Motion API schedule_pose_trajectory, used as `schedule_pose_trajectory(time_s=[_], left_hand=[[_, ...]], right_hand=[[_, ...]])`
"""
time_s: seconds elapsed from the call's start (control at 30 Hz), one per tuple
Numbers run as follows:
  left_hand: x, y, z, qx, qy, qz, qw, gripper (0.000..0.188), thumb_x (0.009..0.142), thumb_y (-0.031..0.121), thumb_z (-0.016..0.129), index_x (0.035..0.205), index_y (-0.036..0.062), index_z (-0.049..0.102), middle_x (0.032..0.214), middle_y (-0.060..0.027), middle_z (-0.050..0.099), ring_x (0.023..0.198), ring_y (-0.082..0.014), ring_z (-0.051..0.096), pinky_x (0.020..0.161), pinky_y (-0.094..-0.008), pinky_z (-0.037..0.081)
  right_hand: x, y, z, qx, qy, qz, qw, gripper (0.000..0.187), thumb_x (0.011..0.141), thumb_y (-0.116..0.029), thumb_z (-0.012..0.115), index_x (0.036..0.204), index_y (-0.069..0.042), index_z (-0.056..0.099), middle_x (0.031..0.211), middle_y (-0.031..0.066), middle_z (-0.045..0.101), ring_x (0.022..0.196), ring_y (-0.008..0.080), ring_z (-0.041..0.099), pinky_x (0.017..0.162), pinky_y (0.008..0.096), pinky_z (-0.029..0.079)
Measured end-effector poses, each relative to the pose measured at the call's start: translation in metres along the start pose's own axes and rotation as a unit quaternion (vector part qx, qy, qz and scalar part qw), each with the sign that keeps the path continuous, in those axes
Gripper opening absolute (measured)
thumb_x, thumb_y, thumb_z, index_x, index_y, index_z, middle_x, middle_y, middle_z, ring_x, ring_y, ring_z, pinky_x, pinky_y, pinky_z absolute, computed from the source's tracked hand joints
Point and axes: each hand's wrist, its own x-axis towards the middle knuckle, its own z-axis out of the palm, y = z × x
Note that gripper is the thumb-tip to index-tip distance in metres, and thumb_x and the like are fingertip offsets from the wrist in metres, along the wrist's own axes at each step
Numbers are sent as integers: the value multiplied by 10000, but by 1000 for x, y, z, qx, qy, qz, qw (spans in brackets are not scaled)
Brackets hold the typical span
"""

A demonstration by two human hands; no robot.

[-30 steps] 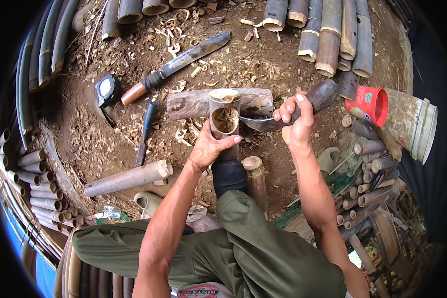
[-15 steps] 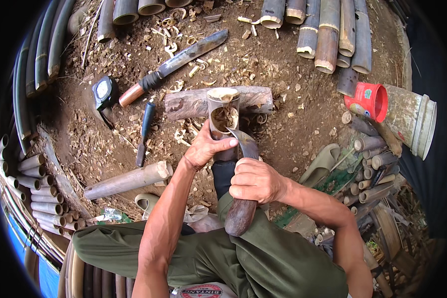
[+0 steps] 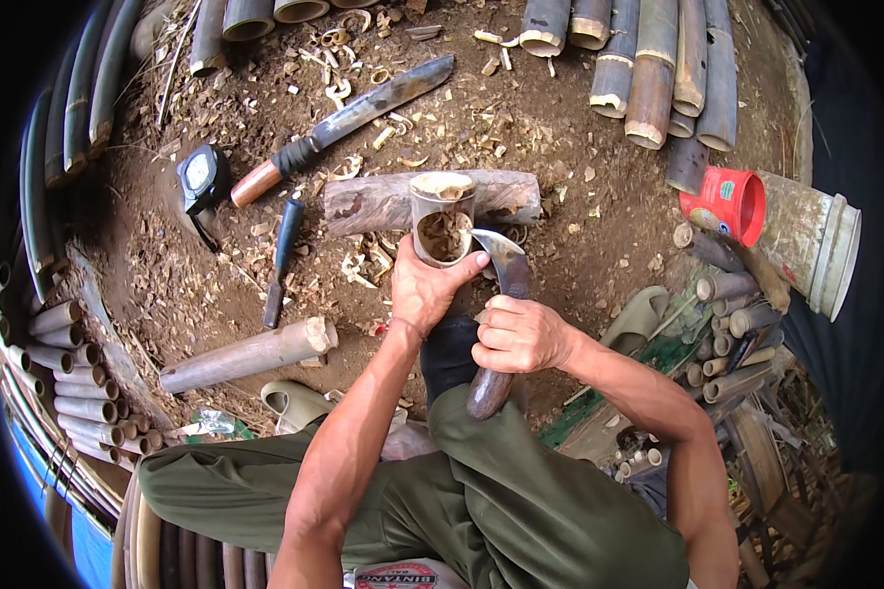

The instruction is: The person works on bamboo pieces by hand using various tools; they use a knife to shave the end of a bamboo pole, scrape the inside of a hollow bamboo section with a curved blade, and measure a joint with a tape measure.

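Note:
My left hand [image 3: 426,293] is closed round the lower end of a short bamboo tube [image 3: 442,203], with the thumb along its near rim. The tube leans against a wooden log [image 3: 368,204] on the ground and has a cut opening in its near side, with pale, rough material inside. My right hand [image 3: 523,337] grips a short knife with a hooked blade [image 3: 510,263] and a dark wooden handle. The blade's tip points left, beside the right edge of the tube's opening and just above my left thumb.
A big knife [image 3: 383,101], a chisel-like tool [image 3: 284,260], a black tape measure [image 3: 202,177] and a bamboo piece [image 3: 250,355] lie leftward among shavings. Bamboo poles [image 3: 651,69] stand at far right, near a red container [image 3: 722,204] and a bucket [image 3: 805,236]. Cut tubes [image 3: 88,407] are stacked left.
The right hand has shifted right and slightly away from me with the hooked knife. Its tip has moved from the opening's lower edge to the right side of the tube.

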Motion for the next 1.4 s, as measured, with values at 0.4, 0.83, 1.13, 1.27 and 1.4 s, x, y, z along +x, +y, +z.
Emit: schedule_pose_trajectory(time_s=[0.4, 0.83, 1.13, 1.27, 1.4], left_hand=[[-13, 1, -38, -277, -213, -49, 936, 852, 787, 275, 852, 1451, 31, 377, 1252, -82, 595, 1143, -176, 570, 1012, -340, 461], [-13, -6, -27, -212, -114, -52, 969, 596, 871, 348, 779, 1303, 10, 545, 1101, -86, 673, 977, -125, 620, 856, -291, 526], [-23, 6, -28, -222, -118, -20, 968, 828, 798, 364, 837, 1411, -24, 437, 1206, -108, 640, 1053, -170, 610, 935, -312, 495], [-21, 4, -32, -281, -123, 0, 952, 1024, 751, 392, 858, 1475, -71, 301, 1318, -181, 565, 1178, -220, 575, 1022, -337, 457], [-18, 20, -12, -159, -31, -44, 986, 965, 693, 520, 866, 1333, -80, 465, 1167, -167, 641, 1051, -214, 620, 942, -329, 493]], right_hand=[[62, -17, -23, 203, -6, 19, 979, 175, 716, -175, 631, 841, -58, 594, 744, 23, 467, 731, 207, 523, 742, 364, 460], [45, 2, 10, 83, -36, -48, 995, 207, 637, -181, 654, 802, -73, 591, 724, 6, 468, 668, 182, 507, 728, 354, 482], [57, 6, 1, 102, 17, -2, 995, 139, 706, -134, 671, 781, -66, 576, 733, 27, 506, 670, 197, 534, 684, 364, 486], [93, 10, -31, 355, 359, 340, 793, 134, 882, -32, 575, 984, -20, 489, 758, 77, 565, 651, 148, 552, 596, 335, 492], [101, 29, -39, 424, 462, 305, 717, 197, 861, -41, 660, 995, 13, 526, 746, 67, 584, 621, 149, 599, 573, 313, 518]])
